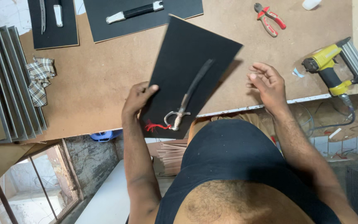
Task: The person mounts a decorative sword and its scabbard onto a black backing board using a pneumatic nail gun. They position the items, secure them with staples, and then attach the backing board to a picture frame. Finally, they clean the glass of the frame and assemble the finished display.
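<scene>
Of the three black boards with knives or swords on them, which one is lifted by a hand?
The nearest black board, bearing the small curved sword with a red tassel; the left hand grips its edge. The other two lie flat further away.

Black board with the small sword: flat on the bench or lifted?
Lifted and tilted. The left hand grips the black rectangular board by its edge; its near end overhangs the brown workbench. Right hand is open, off it.

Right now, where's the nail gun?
In the head view, the yellow nail gun lies at the right edge of the brown worktable, right of the empty right hand, below-right of the red pliers.
</scene>
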